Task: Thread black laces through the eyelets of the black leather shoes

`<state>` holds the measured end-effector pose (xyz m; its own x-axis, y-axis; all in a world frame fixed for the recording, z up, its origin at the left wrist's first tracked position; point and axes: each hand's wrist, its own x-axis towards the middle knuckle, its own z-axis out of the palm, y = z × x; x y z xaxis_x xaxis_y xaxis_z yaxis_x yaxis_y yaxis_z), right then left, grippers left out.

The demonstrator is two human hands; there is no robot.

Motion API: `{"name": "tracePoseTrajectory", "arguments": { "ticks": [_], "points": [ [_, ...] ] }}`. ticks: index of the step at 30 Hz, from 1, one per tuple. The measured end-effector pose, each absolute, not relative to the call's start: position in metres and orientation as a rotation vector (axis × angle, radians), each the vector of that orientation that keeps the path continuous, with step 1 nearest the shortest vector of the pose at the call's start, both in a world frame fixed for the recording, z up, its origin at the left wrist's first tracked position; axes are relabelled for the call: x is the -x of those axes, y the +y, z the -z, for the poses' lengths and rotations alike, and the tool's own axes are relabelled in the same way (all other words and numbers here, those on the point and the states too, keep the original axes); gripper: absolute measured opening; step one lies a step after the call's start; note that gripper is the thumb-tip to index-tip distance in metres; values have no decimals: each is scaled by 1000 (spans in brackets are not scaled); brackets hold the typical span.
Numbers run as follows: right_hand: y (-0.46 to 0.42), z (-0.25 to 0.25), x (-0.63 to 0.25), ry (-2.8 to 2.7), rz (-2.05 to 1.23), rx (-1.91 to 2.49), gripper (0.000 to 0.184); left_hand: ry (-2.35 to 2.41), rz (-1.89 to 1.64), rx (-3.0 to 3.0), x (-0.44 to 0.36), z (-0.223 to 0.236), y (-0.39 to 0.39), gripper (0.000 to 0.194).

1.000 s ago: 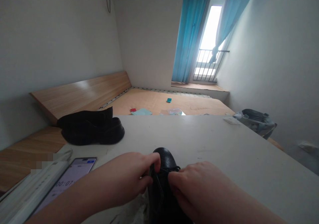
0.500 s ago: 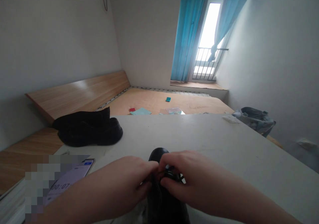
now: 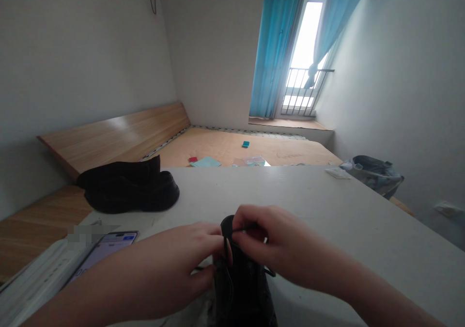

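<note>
Main risk, IMO: the thin lace slips out of a pinch & goes slack, b/c it's held by fingertips only. R hand is closed in a pinch on lace above the toe end of the black shoe; L hand looks closed on lace too, at the shoe's left side (tips partly hidden, so grip is hard to judge). Uneven pull could twist the shoe on the table, since both hands seem busy w/ lace rather than bracing it. Strands could also snag or cross wrong: black on black, poor contrast. Lastly, L forearm crosses over the phone, so a low elbow might nudge it.

Counts: 2 hands, 1 shoe between them, 1 phone. Dark footwear on table's left: can't tell if 1 pc or 2. 1 flat white packet nr the table's right edge, 1 bag just past it. On the bed: 1 teal square, 1 red pc, 1 pale green sheet. 2 blue curtains, 1 window. No. of lace strands: can't tell, fingers hide some.
</note>
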<state>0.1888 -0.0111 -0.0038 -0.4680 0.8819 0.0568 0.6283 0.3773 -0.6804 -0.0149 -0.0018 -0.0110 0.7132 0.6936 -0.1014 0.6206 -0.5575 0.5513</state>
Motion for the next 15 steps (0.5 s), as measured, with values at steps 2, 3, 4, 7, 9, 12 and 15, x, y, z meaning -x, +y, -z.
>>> {"name": "tracePoseTrajectory", "arguments": {
  "ticks": [2,3,4,7,9,12,15],
  "points": [
    [-10,-1,-192,-1989,-901,1189,11,950,-290,-2312,16,7,-1,18],
    [-10,-3,-192,-1898,-944,1128,14,952,-342,-2267,16,5,-1,15],
    [-12,-5,-192,-1830,-997,1073,16,974,-410,-2210,16,3,-2,17],
    [-18,-8,-193,-1709,-1203,998,15,1004,-662,-2057,14,-4,-7,31],
    [-21,-10,-197,-1654,-1309,993,15,966,-865,-2003,12,-8,-12,33],
    [-20,-12,-203,-1600,-1385,959,14,968,-1123,-1905,9,-12,-17,16],
    [-16,-11,-202,-1492,-1450,931,17,995,-1151,-1782,2,-12,-14,9]
  ]
}}
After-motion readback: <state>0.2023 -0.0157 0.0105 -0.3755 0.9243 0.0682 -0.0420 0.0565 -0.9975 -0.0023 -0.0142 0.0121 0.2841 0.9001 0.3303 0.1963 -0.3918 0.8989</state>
